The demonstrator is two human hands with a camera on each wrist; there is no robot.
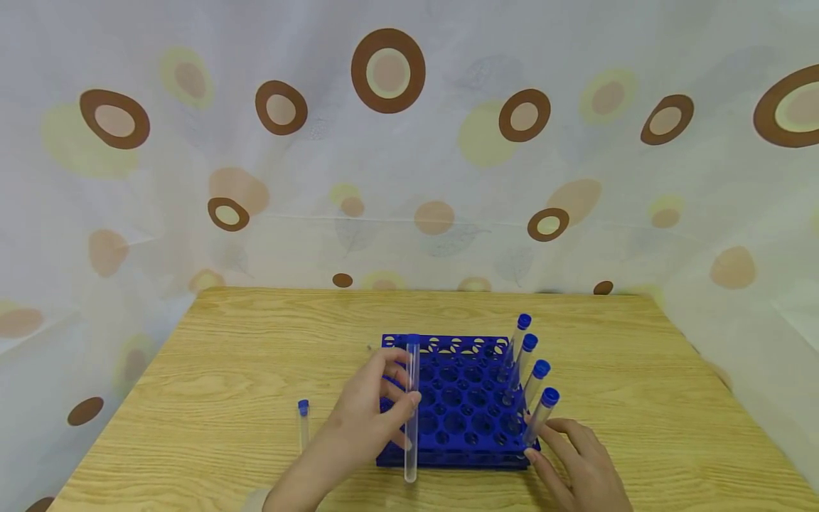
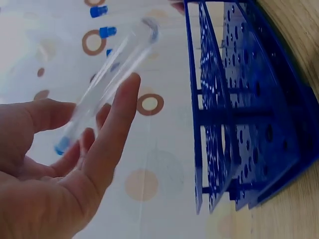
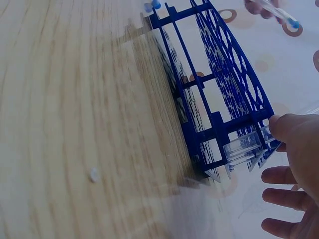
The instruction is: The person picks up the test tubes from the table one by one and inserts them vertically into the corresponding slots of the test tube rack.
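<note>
My left hand pinches a clear test tube with a blue cap between thumb and fingers. The tube stands upright in the head view, cap up, overlapping the left part of a blue test tube rack. In the left wrist view the tube slants past the fingers, beside the rack. My right hand grips the rack's front right corner with thumb and index finger, its other fingers extended in the right wrist view. Several blue-capped tubes stand in a row along the rack's right side.
Another blue-capped tube is on the wooden table at left, partly hidden by my left forearm. A small white bit lies on the table in the right wrist view. A patterned curtain hangs behind and at both sides.
</note>
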